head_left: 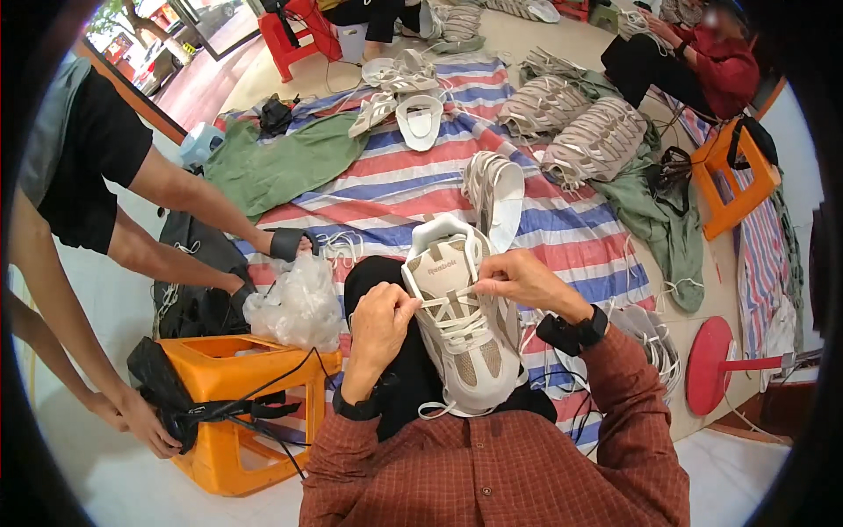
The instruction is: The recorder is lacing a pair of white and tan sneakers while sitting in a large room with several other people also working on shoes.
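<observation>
1. Sheeting [386, 200], striped in red, white and blue, covers much of the floor, with shoes and cloth lying on it.
2. Co-worker [88, 167] at the left, bending, wears dark slippers and has both hands low beside a stool, at a black strapped object.
3. Seated person [727, 79] in a red top, upper right, beside the bundled shoes.
4. Orange stool [206, 356], lower left; a translucent plastic bag [297, 303] adjoins its far edge.
5. Green cloth [285, 167], spread on the sheeting beyond the bag.
6. Shoe bundles [597, 140], 2 in the upper right, beige with pale laces.
7. Beige-and-white shoe [479, 369], in the wearer's lap, over dark trousers: toe toward the body, tongue and opening away from it. Another shoe [500, 202] stands just beyond it.
8. Right hand [525, 285], at the shoe's right side: thumb and index finger are pinched together on a lace beside the tongue; a black device sits at the wrist.
9. Left hand [379, 329], at the shoe's left side: thumb and index finger meet in a narrow pinch on the lace near the eyelets.
10. White shoelace [464, 332], crossing the upper in several rows below the tongue; 1 loop hangs beside the toe.
</observation>
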Motion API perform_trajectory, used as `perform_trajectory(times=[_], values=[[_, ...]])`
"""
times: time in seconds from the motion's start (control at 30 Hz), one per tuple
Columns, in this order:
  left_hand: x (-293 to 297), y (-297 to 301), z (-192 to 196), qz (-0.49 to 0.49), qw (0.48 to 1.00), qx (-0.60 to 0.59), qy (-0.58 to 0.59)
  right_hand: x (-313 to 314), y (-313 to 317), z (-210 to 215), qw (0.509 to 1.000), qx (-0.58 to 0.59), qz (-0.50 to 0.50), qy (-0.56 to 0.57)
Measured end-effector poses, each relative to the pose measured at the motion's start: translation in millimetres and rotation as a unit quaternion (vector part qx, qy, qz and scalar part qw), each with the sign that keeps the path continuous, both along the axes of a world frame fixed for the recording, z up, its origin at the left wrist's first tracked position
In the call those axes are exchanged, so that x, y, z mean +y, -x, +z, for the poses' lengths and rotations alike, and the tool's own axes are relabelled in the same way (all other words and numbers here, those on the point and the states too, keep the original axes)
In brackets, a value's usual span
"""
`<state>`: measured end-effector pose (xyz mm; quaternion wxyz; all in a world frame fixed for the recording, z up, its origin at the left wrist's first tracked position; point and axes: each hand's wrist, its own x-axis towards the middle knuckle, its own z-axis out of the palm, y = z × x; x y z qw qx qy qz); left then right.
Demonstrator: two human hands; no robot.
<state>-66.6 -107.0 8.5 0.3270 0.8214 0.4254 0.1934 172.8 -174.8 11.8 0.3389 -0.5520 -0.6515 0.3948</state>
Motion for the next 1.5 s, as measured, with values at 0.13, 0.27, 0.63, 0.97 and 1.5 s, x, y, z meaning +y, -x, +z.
perform_trajectory(times=[0.13, 0.27, 0.63, 0.97, 1.5], values=[[-3.8, -5.7, 7.2, -0.006, 0.986, -0.099, -0.133, 4.9, -11.7, -4.7, 0.994, -0.005, -0.073, -0.081], [-11.5, -6.7, 16.9, -0.023, 0.975, -0.118, -0.187, 5.7, -21.1, -0.2, 0.943, -0.089, -0.173, -0.270], [-37.7, -26.4, 1.4, -0.014, 0.941, 0.033, -0.335, -17.4, 31.1, -10.1, 0.931, -0.246, -0.116, -0.244], [-40.6, -34.0, 12.8, -0.007, 0.952, 0.278, -0.127, -8.5, 47.3, -9.0, 0.908, -0.396, -0.093, -0.098], [-23.9, -4.0, 2.7, -0.077, 0.927, -0.126, 0.345, -50.9, -8.0, 19.8, 0.922, 0.306, 0.110, 0.212]])
